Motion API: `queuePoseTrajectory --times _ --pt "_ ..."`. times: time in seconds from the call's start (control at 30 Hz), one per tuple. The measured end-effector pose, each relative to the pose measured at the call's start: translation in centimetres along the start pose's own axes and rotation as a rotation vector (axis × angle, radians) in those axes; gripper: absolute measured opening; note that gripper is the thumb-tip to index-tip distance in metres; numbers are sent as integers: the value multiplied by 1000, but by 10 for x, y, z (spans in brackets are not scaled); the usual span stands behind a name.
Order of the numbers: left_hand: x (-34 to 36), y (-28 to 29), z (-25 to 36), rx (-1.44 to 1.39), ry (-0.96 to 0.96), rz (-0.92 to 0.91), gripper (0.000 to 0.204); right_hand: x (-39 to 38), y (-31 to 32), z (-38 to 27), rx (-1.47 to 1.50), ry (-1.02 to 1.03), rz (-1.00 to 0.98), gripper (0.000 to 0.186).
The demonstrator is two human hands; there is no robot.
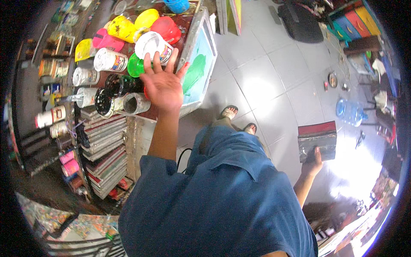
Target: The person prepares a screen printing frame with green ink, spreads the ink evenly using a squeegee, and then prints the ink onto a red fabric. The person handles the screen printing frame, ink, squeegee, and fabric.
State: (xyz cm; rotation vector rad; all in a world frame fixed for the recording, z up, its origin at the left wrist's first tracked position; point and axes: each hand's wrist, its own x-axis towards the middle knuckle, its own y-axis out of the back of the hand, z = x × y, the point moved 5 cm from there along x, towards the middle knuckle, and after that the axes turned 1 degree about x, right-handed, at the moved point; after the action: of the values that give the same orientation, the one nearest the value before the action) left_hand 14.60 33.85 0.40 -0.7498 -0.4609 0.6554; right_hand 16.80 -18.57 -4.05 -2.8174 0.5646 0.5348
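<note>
My left hand is raised at the edge of the paint table, palm toward me and fingers spread, with nothing in it. A red smear marks one fingertip. Just beyond the fingers is an open white tub, partly hidden by them, and a green tub is beside it. A framed printing screen with a patch of green paint leans along the table's right side. Out to the right, over the floor, my right hand grips a wide squeegee, grey and smeared, with a dark red strip along its far edge.
Yellow, pink and red tubs crowd the table with several white ones. Below, stacked screen frames fill a rack. A water bottle lies on the tiled floor at right; a dark chair stands far off.
</note>
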Motion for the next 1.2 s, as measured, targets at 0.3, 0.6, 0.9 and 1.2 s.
queuePoseTrajectory --times 0.3,0.6,0.9,1.2 --pt "-65 9 70 -24 -265 266 64 68 -48 2 -138 -93 -301 45" --pt "-172 142 98 406 -398 820 79 75 -118 -6 -329 -94 -550 32" --pt "-174 225 47 1903 -453 296 73 83 -154 18 -477 -47 -696 48" --pt "-180 283 25 2152 -150 -348 76 145 -123 89 -685 -110 -749 38"
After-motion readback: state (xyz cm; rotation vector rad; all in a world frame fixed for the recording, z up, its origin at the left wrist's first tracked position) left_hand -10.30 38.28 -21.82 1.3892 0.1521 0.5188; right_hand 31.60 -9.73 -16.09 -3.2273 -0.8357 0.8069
